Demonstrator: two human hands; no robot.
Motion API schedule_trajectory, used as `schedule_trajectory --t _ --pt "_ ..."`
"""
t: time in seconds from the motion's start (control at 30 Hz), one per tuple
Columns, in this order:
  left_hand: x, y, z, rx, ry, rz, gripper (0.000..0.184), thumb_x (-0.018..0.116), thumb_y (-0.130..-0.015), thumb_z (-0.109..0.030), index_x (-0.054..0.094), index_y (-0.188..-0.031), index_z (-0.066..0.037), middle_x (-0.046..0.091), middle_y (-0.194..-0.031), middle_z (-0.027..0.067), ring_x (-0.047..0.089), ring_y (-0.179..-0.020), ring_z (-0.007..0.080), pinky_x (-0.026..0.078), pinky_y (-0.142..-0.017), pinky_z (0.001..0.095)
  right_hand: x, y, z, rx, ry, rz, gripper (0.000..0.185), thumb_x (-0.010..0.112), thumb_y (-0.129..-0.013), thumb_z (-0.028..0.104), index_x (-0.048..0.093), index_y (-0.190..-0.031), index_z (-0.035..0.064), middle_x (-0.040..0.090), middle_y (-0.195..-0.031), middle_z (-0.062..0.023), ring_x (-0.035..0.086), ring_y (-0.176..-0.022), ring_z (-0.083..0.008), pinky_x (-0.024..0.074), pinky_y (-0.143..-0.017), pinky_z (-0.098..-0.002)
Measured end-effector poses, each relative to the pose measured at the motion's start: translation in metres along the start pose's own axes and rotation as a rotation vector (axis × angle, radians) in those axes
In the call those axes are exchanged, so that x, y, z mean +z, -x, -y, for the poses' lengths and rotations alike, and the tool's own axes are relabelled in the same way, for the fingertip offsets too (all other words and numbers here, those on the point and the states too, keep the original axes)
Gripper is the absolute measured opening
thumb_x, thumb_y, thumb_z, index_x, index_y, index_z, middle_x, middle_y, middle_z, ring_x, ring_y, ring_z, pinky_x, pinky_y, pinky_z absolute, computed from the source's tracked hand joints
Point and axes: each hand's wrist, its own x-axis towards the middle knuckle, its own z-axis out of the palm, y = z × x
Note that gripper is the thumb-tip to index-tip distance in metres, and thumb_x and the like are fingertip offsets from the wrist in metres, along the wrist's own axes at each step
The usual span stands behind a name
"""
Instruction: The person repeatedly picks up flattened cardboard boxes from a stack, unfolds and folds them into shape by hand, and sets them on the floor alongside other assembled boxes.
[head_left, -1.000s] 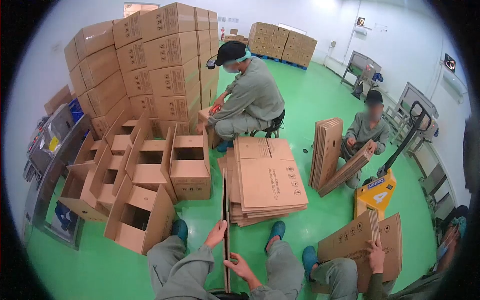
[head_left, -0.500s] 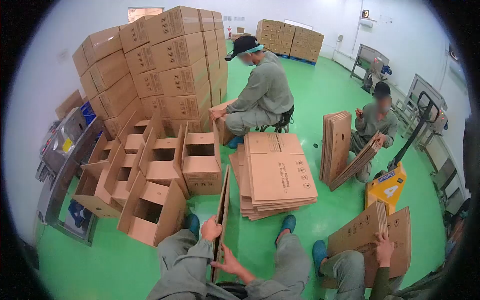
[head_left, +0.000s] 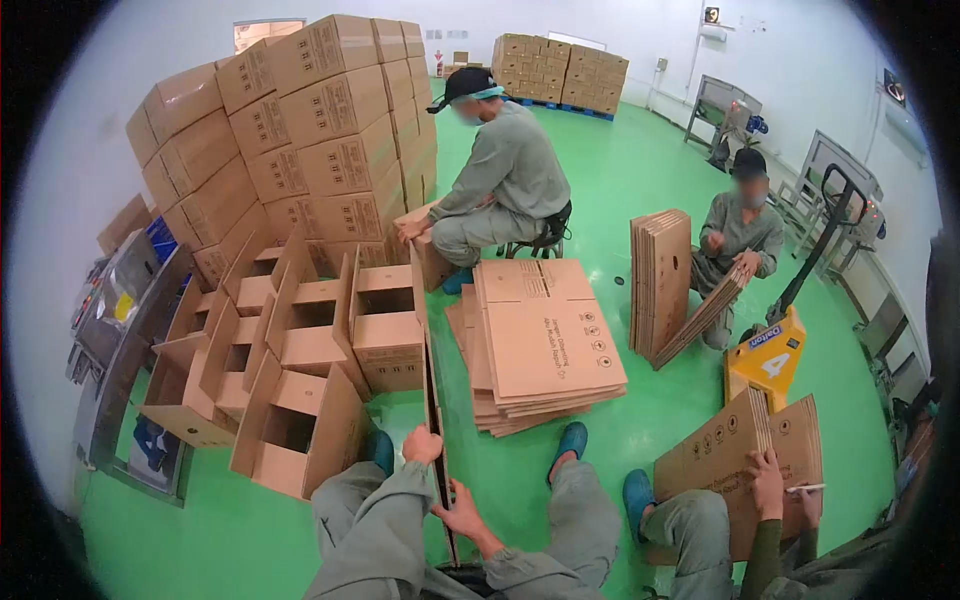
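A flattened cardboard box stands on edge between my knees, seen almost edge-on. My left hand is closed on its left side. Lower down, my right hand grips the right side, its fingertips partly hidden at the edge. Just left of my legs sits an opened cardboard box with raised flaps. A stack of flattened boxes lies on the floor ahead, to the right of the one I hold.
Several opened boxes stand front left, before a tall wall of boxes. A seated co-worker is ahead; another person handles flat cardboard. At right are a yellow pallet jack and a neighbour's hand on cardboard.
The view has shifted slightly, and the flat box in my hands now reaches farther up beside the opened boxes. A white pen-like item now shows in the right neighbour's other hand.
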Motion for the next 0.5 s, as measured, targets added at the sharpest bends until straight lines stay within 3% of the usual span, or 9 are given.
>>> schedule_trajectory --t 0.2,0.27,0.33,0.4,0.5 --pt "-0.01 -0.011 0.024 0.101 0.011 0.104 0.039 0.054 -0.078 -0.023 0.064 -0.111 -0.006 0.065 -0.106 0.0252 0.06 -0.101 0.0439 0.048 -0.088 0.0505 -0.033 0.003 -0.003 0.049 -0.216 0.115 0.097 0.073 -0.08 0.049 0.026 -0.145 -0.0045 0.04 -0.142 -0.0248 0.044 -0.129 -0.0339 0.0387 -0.105 -0.0408" --pt "-0.014 -0.008 0.039 0.137 0.022 0.107 0.038 0.054 -0.078 -0.023 0.064 -0.11 -0.005 0.065 -0.104 0.0256 0.061 -0.1 0.0434 0.048 -0.088 0.0508 -0.045 -0.001 -0.022 0.137 -0.138 0.082 0.085 0.071 -0.081 0.047 0.037 -0.141 -0.0031 0.047 -0.137 -0.023 0.049 -0.124 -0.0326 0.041 -0.102 -0.0398" --pt "-0.026 0.003 0.053 0.193 0.021 0.077 0.036 0.056 -0.077 -0.023 0.064 -0.107 -0.004 0.066 -0.098 0.0262 0.061 -0.096 0.0437 0.049 -0.085 0.0509 -0.062 0.0 -0.033 0.041 -0.07 0.004 0.068 0.07 -0.082 0.043 0.051 -0.13 -0.0014 0.058 -0.126 -0.0206 0.056 -0.116 -0.0291 0.044 -0.097 -0.039" --pt "-0.048 0.032 0.064 0.231 -0.05 0.078 0.035 0.056 -0.078 -0.022 0.064 -0.106 -0.003 0.066 -0.096 0.0264 0.062 -0.092 0.045 0.05 -0.082 0.0516 -0.077 -0.008 -0.066 -0.114 0.18 -0.275 0.044 0.069 -0.082 0.034 0.063 -0.11 -0.0002 0.067 -0.103 -0.0184 0.064 -0.098 -0.0272 0.0489 -0.085 -0.0402" --pt "-0.068 0.11 0.079 0.304 -0.194 0.054 0.033 0.056 -0.079 -0.021 0.063 -0.106 -0.004 0.065 -0.089 0.0266 0.061 -0.081 0.0482 0.05 -0.076 0.0544 -0.116 -0.024 -0.064 -0.028 0.117 -0.445 0.026 0.065 -0.083 0.025 0.067 -0.092 0.0008 0.066 -0.081 -0.0194 0.065 -0.077 -0.0313 0.05 -0.071 -0.0424"
